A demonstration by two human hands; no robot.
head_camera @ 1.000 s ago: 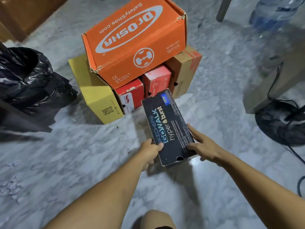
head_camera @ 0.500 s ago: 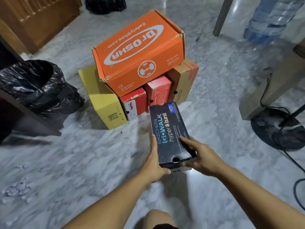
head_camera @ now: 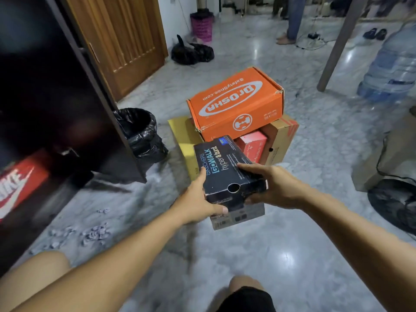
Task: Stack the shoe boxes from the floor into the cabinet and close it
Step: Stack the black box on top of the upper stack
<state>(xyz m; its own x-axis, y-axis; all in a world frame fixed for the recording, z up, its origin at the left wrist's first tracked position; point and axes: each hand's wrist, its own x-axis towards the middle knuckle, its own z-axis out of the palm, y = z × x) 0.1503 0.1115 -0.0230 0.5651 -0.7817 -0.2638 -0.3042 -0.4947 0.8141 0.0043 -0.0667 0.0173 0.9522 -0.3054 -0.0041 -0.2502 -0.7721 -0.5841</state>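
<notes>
Far left: open cabinet (head_camera: 56, 109), a red Nike box (head_camera: 18, 190) already on its low shelf. Bin with black liner (head_camera: 139, 129) sits just right of the cabinet door. Centre: left hand (head_camera: 198, 199) and right hand (head_camera: 272, 188) both grasp the black Skechers box (head_camera: 227, 170), lifted off the floor (head_camera: 281, 255), near the pile. Orange box (head_camera: 236, 102) tops the remaining boxes behind. Step: carrying box to cabinet. Next move likely needs a swing left, clearing the door edge, onto the shelf.
</notes>
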